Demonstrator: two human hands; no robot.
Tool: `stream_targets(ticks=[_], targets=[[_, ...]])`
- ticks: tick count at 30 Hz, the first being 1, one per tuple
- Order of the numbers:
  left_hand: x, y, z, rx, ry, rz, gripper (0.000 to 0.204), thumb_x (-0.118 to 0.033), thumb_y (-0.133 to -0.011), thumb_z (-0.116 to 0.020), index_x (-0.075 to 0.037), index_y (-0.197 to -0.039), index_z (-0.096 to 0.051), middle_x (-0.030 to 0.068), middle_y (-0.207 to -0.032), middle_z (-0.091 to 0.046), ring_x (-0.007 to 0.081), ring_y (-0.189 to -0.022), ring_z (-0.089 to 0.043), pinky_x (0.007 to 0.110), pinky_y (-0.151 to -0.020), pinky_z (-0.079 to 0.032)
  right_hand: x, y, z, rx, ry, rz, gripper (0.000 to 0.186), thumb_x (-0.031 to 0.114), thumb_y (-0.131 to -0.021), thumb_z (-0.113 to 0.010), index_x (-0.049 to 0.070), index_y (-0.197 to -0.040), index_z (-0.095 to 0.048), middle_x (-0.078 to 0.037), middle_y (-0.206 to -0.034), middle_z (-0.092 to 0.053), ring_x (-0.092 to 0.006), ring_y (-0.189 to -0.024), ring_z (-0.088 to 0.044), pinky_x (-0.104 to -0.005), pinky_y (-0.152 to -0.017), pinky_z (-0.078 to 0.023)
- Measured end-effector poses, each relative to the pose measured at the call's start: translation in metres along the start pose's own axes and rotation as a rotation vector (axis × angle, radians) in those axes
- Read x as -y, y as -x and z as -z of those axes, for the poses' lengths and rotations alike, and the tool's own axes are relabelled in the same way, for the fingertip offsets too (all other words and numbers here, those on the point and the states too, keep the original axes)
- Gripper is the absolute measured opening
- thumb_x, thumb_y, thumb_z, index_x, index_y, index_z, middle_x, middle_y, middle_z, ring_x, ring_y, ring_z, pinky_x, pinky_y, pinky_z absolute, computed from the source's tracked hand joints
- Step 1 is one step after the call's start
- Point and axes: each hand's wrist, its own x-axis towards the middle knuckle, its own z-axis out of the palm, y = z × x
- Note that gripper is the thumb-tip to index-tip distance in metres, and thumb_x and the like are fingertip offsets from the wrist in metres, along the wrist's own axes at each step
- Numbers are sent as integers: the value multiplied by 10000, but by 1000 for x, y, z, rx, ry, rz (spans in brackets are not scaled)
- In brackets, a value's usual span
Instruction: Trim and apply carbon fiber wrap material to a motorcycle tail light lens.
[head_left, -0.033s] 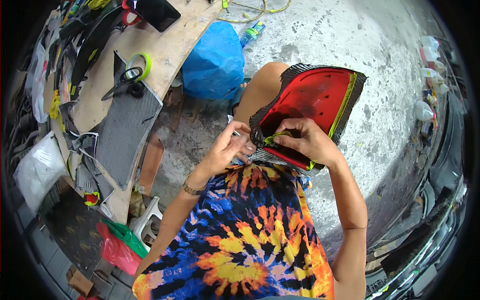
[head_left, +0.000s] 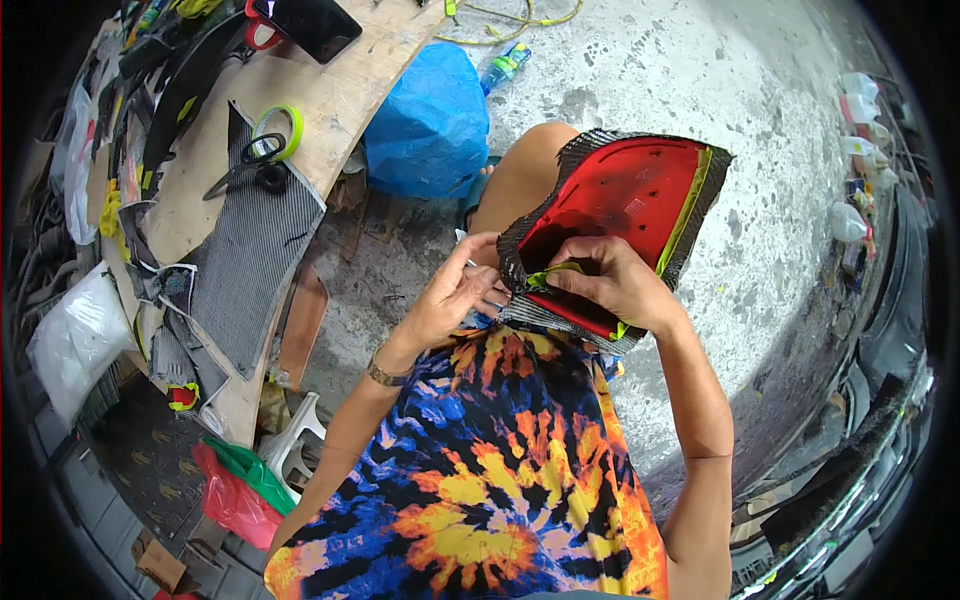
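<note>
A red curved shell (head_left: 625,195), lined round its rim with black woven fabric (head_left: 718,178), rests over my lap and thigh. Inside its near left corner, my right hand (head_left: 620,285) pinches a short piece of yellow-green tape (head_left: 553,272) between thumb and fingers. My left hand (head_left: 455,292) is at the shell's left edge, fingers bent against the frayed fabric; its fingertips are partly hidden there. Along the shell's right side runs a long strip of the same tape (head_left: 685,215).
On the wooden table (head_left: 345,75) at left lie black scissors (head_left: 250,165), a yellow-green tape roll (head_left: 290,130), a cut sheet of woven fabric (head_left: 245,260) and a phone (head_left: 315,28). A blue bag (head_left: 428,125) and a bottle (head_left: 505,68) are on the floor. Several jugs (head_left: 858,110) line the right.
My left hand's fingers have shifted slightly up along the fabric edge. The shell's left edge has moved a little; my right hand stays on the tape.
</note>
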Motion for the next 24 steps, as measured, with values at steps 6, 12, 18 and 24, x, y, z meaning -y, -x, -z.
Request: stream_targets(ticks=[6,12,18,24], targets=[[24,-18,16,208,-51,15,577,-163,-1022,-527,-89,-1513,-234,73,-1023,-630,122,-902,-623,302,-775,-562,-7,1,0,-68,76,-14,189,141,-887,-685,-20,-986,-677,-112,-843,-691,-136,-754,-619,-320,-736,-498],[21,-28,13,236,-27,11,557,-111,-1003,-544,-71,-1499,-293,74,-1080,-616,105,-894,-606,282,-757,-555,-13,3,-1,-136,108,2,233,154,-861,-700,-15,-1019,-680,-149,-905,-702,-207,-825,-670,-341,-782,-507],[9,-29,6,119,2,32,529,-98,-979,-579,-58,-1464,-370,43,-969,-630,93,-798,-605,260,-723,-541,-14,0,-4,-194,18,119,280,118,-844,-710,11,-1101,-676,-139,-992,-715,-219,-932,-686,-339,-861,-510],[6,-29,2,113,36,18,530,-99,-963,-609,-38,-1444,-395,3,-825,-604,59,-721,-567,226,-659,-491,-10,-2,-1,-168,70,111,264,141,-835,-712,27,-1073,-690,-145,-998,-719,-267,-945,-689,-357,-875,-508]])
